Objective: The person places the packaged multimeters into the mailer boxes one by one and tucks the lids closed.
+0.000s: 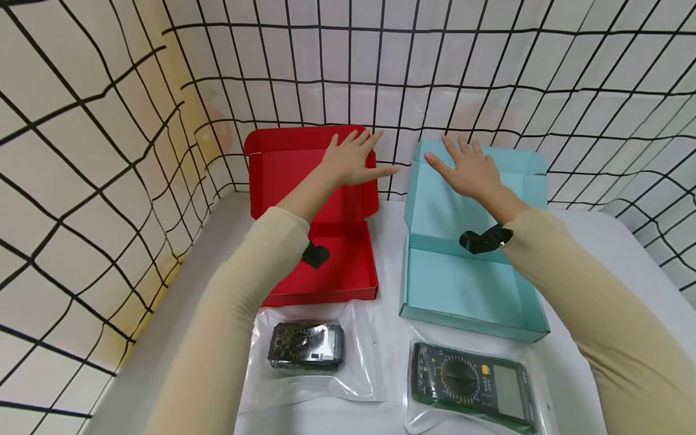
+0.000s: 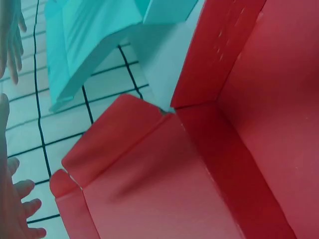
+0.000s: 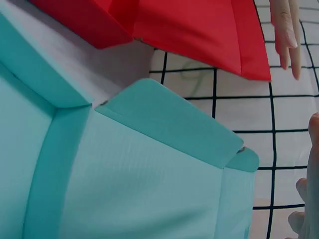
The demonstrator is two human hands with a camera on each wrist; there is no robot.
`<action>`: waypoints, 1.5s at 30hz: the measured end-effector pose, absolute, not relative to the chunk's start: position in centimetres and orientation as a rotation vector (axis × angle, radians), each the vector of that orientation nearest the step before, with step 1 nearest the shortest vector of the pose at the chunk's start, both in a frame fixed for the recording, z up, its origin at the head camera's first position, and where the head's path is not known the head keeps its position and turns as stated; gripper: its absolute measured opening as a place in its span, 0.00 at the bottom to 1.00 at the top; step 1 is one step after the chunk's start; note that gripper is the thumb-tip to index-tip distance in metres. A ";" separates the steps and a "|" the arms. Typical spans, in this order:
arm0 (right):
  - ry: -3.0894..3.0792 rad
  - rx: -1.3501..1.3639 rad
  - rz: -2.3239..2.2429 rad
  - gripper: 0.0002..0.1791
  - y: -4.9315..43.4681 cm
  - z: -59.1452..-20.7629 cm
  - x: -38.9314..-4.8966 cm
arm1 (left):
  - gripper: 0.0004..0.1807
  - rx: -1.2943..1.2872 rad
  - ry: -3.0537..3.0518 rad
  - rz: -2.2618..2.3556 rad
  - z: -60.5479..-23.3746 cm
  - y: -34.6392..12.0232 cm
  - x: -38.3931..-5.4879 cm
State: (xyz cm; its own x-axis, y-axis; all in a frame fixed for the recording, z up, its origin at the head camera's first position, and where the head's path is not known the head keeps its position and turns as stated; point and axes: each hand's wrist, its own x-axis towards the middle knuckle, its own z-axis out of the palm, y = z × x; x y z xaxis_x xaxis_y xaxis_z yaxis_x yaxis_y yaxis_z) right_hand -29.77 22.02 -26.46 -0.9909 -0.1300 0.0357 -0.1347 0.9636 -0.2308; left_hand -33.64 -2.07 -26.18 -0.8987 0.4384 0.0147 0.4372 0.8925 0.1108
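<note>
My left hand (image 1: 352, 158) hovers with spread fingers in front of the raised lid of a red cardboard box (image 1: 348, 260). On the other side my right hand (image 1: 469, 169), fingers also spread, overlaps the lid of a light blue cardboard box (image 1: 462, 284). Neither hand holds anything. Both boxes lie with their lids folded back, and nothing shows inside the visible parts. Nearer to me, a small black device (image 1: 306, 345) sits in a clear plastic bag (image 1: 353, 386). Beside it a multimeter (image 1: 472, 383) with a dial and grey screen lies in another clear bag (image 1: 545, 399).
Black wire grid panels (image 1: 402, 84) stand behind the boxes and along both sides. A white-covered table (image 1: 388, 241) carries everything. A black strap with a camera (image 1: 484, 238) is on the right wrist; part of another (image 1: 315, 255) shows at the left wrist.
</note>
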 end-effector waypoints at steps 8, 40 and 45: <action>-3.053 0.277 0.405 0.47 22.5 -27.3 -27.8 | 0.48 0.780 3.027 0.183 -26.9 -2.7 -31.9; -2.995 0.423 0.764 0.34 23.6 -29.4 -16.5 | 0.45 1.170 2.853 0.170 -30.7 -4.9 -20.4; -2.983 0.455 0.800 0.33 24.0 -30.0 -15.7 | 0.45 1.216 2.845 0.182 -31.2 -5.1 -19.6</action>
